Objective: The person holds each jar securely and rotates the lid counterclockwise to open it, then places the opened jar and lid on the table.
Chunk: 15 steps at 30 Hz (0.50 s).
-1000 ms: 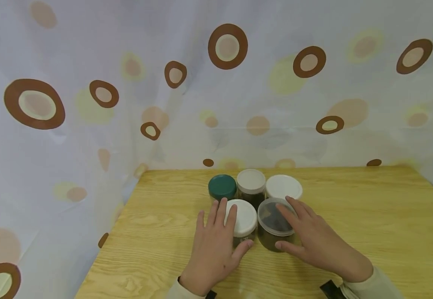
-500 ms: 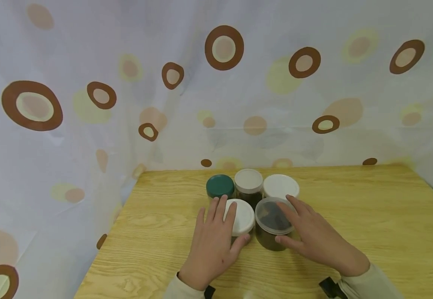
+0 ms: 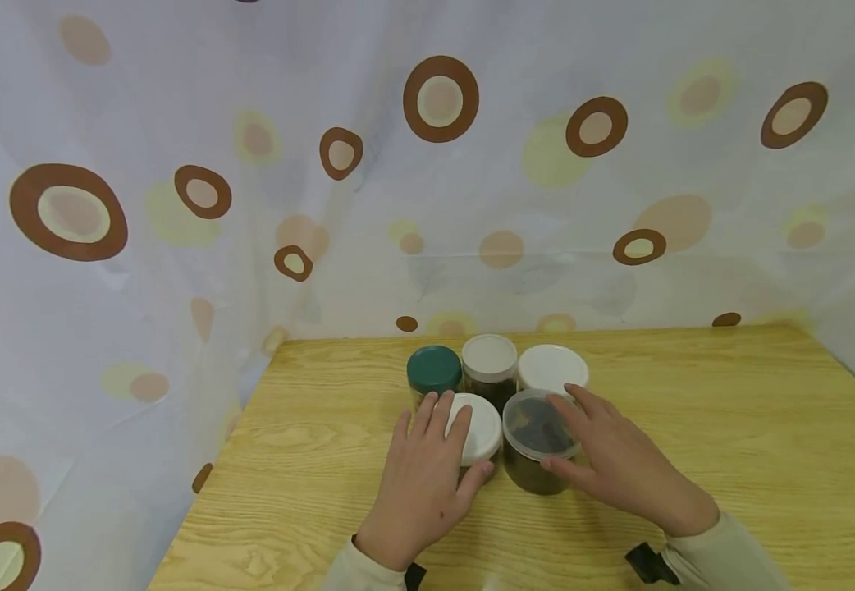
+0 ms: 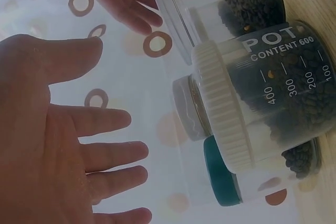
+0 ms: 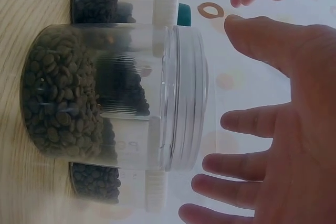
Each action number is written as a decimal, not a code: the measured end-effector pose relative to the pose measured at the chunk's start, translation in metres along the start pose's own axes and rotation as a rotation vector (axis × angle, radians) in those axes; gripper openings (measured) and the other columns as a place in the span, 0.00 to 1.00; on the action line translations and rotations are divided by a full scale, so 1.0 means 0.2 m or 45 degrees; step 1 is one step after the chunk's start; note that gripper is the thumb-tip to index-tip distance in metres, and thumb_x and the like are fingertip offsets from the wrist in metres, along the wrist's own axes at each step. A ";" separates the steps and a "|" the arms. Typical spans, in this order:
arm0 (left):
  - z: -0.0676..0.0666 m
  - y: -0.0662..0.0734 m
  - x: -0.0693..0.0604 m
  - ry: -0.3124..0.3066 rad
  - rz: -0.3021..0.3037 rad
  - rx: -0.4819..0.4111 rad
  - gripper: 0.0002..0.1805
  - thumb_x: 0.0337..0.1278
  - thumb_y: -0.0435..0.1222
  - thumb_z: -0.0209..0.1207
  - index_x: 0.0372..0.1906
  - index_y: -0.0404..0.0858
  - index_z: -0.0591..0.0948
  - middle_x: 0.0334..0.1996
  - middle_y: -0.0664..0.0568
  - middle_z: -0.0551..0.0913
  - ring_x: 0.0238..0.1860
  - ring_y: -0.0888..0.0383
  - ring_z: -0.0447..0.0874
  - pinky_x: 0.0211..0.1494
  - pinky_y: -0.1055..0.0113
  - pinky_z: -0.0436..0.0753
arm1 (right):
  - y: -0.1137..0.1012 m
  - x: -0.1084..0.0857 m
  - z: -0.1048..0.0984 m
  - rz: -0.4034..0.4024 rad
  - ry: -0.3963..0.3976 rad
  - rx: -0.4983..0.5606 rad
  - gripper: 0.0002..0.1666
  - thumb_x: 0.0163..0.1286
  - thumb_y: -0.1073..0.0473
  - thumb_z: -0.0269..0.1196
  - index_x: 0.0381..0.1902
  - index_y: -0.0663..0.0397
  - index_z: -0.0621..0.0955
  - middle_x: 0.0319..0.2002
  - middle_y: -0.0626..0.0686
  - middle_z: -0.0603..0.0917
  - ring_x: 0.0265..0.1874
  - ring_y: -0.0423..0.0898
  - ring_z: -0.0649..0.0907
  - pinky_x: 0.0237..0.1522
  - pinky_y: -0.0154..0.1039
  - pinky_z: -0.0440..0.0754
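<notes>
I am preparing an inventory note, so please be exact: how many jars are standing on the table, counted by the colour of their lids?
White or off-white lids: 3
Green lid: 1
Clear lid: 1
Total: 5

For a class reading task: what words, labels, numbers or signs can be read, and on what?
"POT": front white-lidded jar
"CONTENT 600": same jar
"400": same jar
"300": same jar
"200": same jar
"100": same jar
Lettering on the rear white-lidded jar, behind the clear jar: too blurred to read.
</notes>
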State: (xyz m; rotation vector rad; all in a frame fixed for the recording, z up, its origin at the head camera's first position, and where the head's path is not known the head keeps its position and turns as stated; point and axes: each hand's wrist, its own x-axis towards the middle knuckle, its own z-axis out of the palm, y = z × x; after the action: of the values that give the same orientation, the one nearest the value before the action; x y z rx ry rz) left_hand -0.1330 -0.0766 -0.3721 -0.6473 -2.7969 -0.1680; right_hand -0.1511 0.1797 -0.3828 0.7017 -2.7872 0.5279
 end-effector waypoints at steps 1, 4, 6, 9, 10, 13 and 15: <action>0.00 0.00 0.00 -0.001 0.002 -0.001 0.34 0.69 0.59 0.50 0.70 0.43 0.70 0.73 0.43 0.67 0.76 0.45 0.62 0.71 0.41 0.68 | 0.00 0.00 0.00 0.006 -0.001 -0.001 0.44 0.63 0.40 0.67 0.69 0.58 0.70 0.68 0.70 0.69 0.61 0.70 0.75 0.49 0.63 0.81; 0.01 0.00 0.00 0.021 0.016 0.004 0.33 0.68 0.59 0.51 0.69 0.43 0.71 0.72 0.43 0.68 0.75 0.45 0.64 0.69 0.41 0.69 | 0.00 0.00 0.01 0.016 0.001 -0.009 0.44 0.63 0.40 0.68 0.69 0.58 0.70 0.67 0.70 0.70 0.60 0.70 0.76 0.49 0.63 0.81; 0.02 0.00 0.00 0.046 0.030 0.000 0.33 0.68 0.58 0.52 0.68 0.43 0.71 0.71 0.44 0.70 0.73 0.46 0.66 0.68 0.43 0.71 | 0.00 -0.01 0.01 0.019 0.005 -0.011 0.44 0.63 0.40 0.68 0.69 0.58 0.70 0.67 0.70 0.70 0.60 0.69 0.76 0.48 0.63 0.81; 0.04 0.00 0.01 0.086 0.052 -0.018 0.32 0.67 0.58 0.53 0.67 0.43 0.72 0.68 0.46 0.73 0.71 0.48 0.69 0.65 0.47 0.74 | 0.00 -0.01 0.01 0.021 0.017 -0.016 0.44 0.63 0.40 0.68 0.69 0.58 0.70 0.66 0.70 0.70 0.60 0.69 0.76 0.49 0.63 0.81; 0.05 0.00 0.02 0.097 0.060 -0.021 0.32 0.67 0.57 0.53 0.67 0.43 0.73 0.68 0.46 0.73 0.70 0.49 0.70 0.64 0.48 0.75 | 0.00 -0.01 0.01 0.020 0.021 -0.017 0.44 0.63 0.40 0.68 0.69 0.58 0.70 0.66 0.70 0.70 0.60 0.69 0.76 0.49 0.63 0.81; 0.07 0.00 0.04 0.137 0.091 -0.022 0.31 0.66 0.56 0.55 0.66 0.42 0.73 0.65 0.47 0.76 0.68 0.50 0.72 0.62 0.50 0.77 | 0.00 -0.02 0.01 0.022 0.029 -0.017 0.44 0.62 0.41 0.69 0.69 0.58 0.70 0.66 0.70 0.71 0.60 0.69 0.76 0.48 0.63 0.81; 0.08 0.00 0.06 0.135 0.107 -0.004 0.32 0.66 0.56 0.55 0.66 0.41 0.73 0.65 0.47 0.76 0.68 0.51 0.72 0.62 0.51 0.77 | 0.00 -0.02 0.00 0.023 0.034 -0.017 0.44 0.62 0.41 0.69 0.69 0.57 0.70 0.66 0.70 0.71 0.59 0.69 0.77 0.48 0.63 0.81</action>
State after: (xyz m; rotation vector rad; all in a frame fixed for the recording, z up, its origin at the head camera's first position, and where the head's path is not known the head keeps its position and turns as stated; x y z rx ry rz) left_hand -0.1467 -0.0692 -0.3847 -0.7333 -2.6635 -0.1842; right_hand -0.1468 0.1808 -0.3841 0.6620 -2.7727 0.5173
